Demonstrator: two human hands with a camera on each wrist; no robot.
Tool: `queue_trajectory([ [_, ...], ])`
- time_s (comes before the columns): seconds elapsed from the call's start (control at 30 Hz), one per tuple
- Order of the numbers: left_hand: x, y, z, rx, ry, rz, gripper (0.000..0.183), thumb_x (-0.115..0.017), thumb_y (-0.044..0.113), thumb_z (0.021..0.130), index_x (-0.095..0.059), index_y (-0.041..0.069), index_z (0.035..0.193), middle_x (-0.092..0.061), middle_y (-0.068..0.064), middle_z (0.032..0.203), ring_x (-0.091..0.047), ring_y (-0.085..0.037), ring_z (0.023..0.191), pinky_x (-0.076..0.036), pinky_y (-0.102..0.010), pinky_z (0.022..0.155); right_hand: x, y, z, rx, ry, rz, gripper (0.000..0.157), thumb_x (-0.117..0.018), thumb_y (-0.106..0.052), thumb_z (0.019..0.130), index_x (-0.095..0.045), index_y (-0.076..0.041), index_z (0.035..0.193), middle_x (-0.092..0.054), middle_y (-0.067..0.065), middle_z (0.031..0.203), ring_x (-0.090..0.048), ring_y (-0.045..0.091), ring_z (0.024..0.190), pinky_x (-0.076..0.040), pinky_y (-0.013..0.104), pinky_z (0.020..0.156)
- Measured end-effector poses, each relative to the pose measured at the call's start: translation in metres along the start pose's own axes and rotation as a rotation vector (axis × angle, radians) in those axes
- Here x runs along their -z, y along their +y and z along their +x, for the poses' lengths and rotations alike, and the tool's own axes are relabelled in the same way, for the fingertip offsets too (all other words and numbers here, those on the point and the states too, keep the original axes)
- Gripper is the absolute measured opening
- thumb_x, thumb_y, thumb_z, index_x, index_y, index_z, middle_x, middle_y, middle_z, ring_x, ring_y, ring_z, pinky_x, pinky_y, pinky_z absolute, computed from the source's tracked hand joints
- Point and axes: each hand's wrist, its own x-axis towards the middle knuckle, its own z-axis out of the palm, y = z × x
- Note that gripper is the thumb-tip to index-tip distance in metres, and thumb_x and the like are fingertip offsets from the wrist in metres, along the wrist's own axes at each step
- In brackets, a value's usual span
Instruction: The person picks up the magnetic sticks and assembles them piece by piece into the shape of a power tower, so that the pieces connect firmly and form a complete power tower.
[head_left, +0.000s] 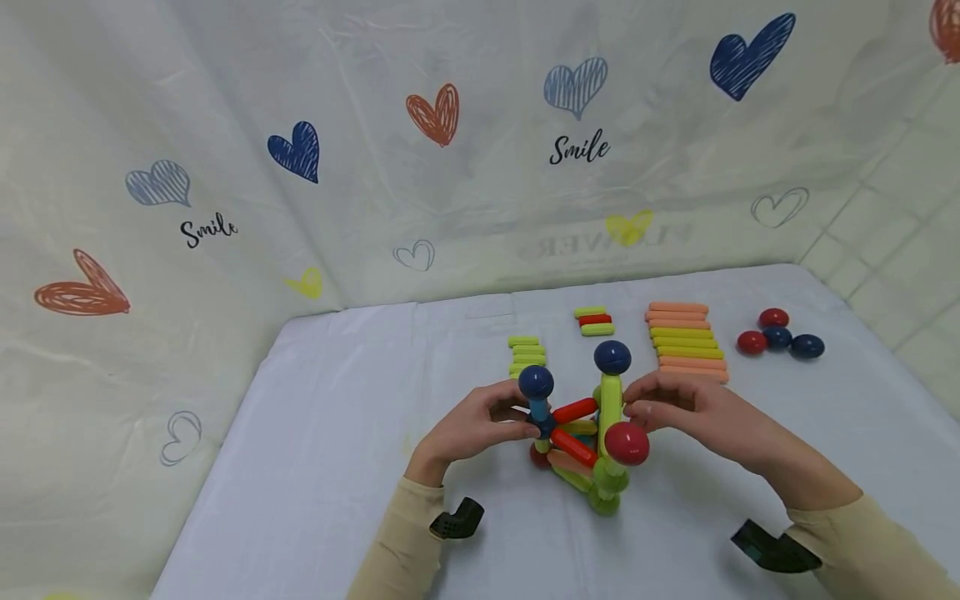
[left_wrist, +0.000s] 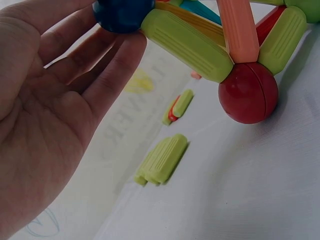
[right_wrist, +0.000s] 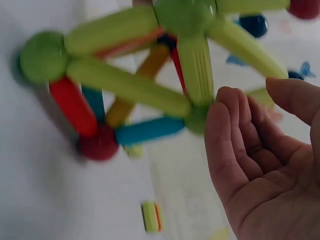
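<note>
A ball-and-stick toy structure [head_left: 603,475] of coloured rods and balls stands on the table between both hands. My left hand [head_left: 472,429] pinches a dark blue ball [left_wrist: 124,15] on its left side, thumb in front and fingers behind. From that ball rises a short blue rod topped by another blue ball [head_left: 536,382]. My right hand [head_left: 686,408] is at the structure's right side, its fingertips against or very near a green ball [right_wrist: 199,119]; the thumb stays apart. A red ball [head_left: 627,443] and a blue ball [head_left: 612,357] cap rods on the right.
Behind the structure lie short green rods [head_left: 528,350] and a small green-and-red group [head_left: 594,321]. Orange and yellow rods [head_left: 684,342] lie in a row behind the right hand. Loose red and blue balls [head_left: 777,337] sit at the far right. A printed curtain [head_left: 480,192] hangs behind the table.
</note>
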Motion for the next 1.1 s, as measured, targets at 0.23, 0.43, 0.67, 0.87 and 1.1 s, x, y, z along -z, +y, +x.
queue_trajectory([
  [0.23,-0.001,0.000,0.000,0.033,-0.007,-0.014,0.031,-0.067,0.001,0.091,-0.061,0.002,0.122,-0.062,-0.012,0.114,-0.066,-0.020,0.103,-0.053,-0.035,0.091,0.029,0.040,0.008,0.017,0.238,-0.562,0.033,-0.069,-0.017,0.091,-0.064,0.001,0.118,-0.067,0.011,0.103,-0.063,0.027,0.092,-0.057,0.042,0.077],
  [0.43,-0.001,0.000,0.001,0.052,-0.007,-0.015,0.033,-0.067,0.001,0.091,-0.060,0.001,0.123,-0.062,-0.012,0.115,-0.066,-0.019,0.103,-0.053,-0.035,0.092,0.038,0.072,0.010,-0.073,0.237,-0.831,0.035,-0.076,-0.011,0.083,-0.063,0.006,0.112,-0.062,0.019,0.097,-0.058,0.034,0.087,-0.054,0.052,0.076],
  [0.67,-0.002,0.002,0.002,0.053,-0.002,-0.019,0.034,-0.067,-0.001,0.090,-0.060,0.001,0.124,-0.062,-0.013,0.116,-0.066,-0.019,0.103,-0.053,-0.034,0.092,0.037,0.086,0.011,-0.076,0.273,-0.857,0.039,-0.077,-0.010,0.081,-0.060,0.005,0.113,-0.060,0.020,0.097,-0.058,0.034,0.086,-0.055,0.052,0.073],
  [0.87,-0.003,0.002,0.002,0.059,-0.002,-0.016,0.035,-0.067,-0.001,0.090,-0.060,0.001,0.124,-0.062,-0.013,0.116,-0.066,-0.019,0.103,-0.053,-0.034,0.092,0.031,0.077,0.005,-0.070,0.130,-0.692,0.022,-0.073,-0.015,0.086,-0.065,-0.002,0.102,-0.060,0.005,0.087,-0.056,0.022,0.079,-0.055,0.038,0.069],
  [1.1,-0.002,0.001,0.001,0.051,-0.003,-0.014,0.035,-0.067,0.003,0.091,-0.059,0.003,0.125,-0.062,-0.012,0.116,-0.066,-0.018,0.103,-0.053,-0.036,0.093,-0.024,0.055,-0.010,-0.018,-0.327,-0.364,0.015,-0.071,-0.038,0.088,-0.065,-0.024,0.087,-0.057,-0.011,0.073,-0.053,0.006,0.068,-0.044,0.021,0.060],
])
